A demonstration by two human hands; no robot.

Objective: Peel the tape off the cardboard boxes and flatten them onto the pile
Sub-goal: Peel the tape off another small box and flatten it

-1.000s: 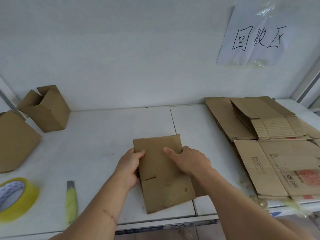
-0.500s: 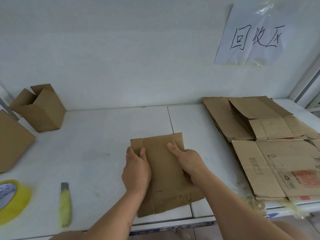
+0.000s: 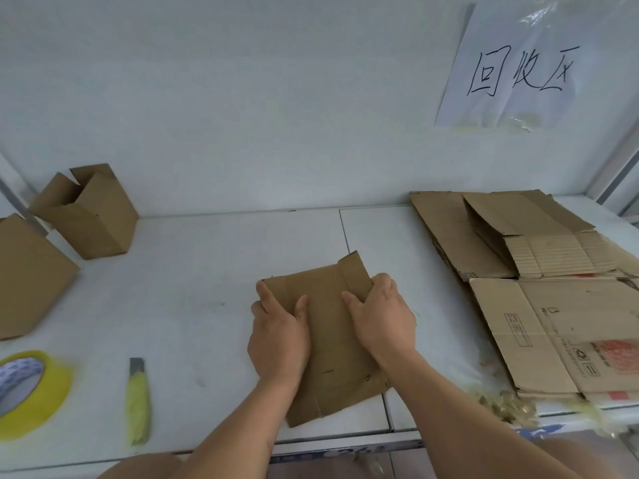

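Note:
A small flattened cardboard box (image 3: 328, 344) lies on the white table (image 3: 207, 288) in front of me. My left hand (image 3: 276, 337) holds its left edge, thumb and forefinger on top. My right hand (image 3: 380, 316) grips the right edge near the far corner, thumb on top and fingers curled round the side. The far right flap of the box stands slightly raised. To the right lies the pile of flattened cardboard (image 3: 553, 326), a hand's width from the box.
Two standing boxes are at the far left, an open one (image 3: 93, 219) and a larger one (image 3: 27, 278). A yellow tape roll (image 3: 27, 388) and a yellow utility knife (image 3: 138, 406) lie at the front left. Crumpled peeled tape (image 3: 501, 406) sits by the pile's near edge.
My left hand has moved from the box's left side onto its top. My right hand has slid further along the right edge, and the box has turned slightly.

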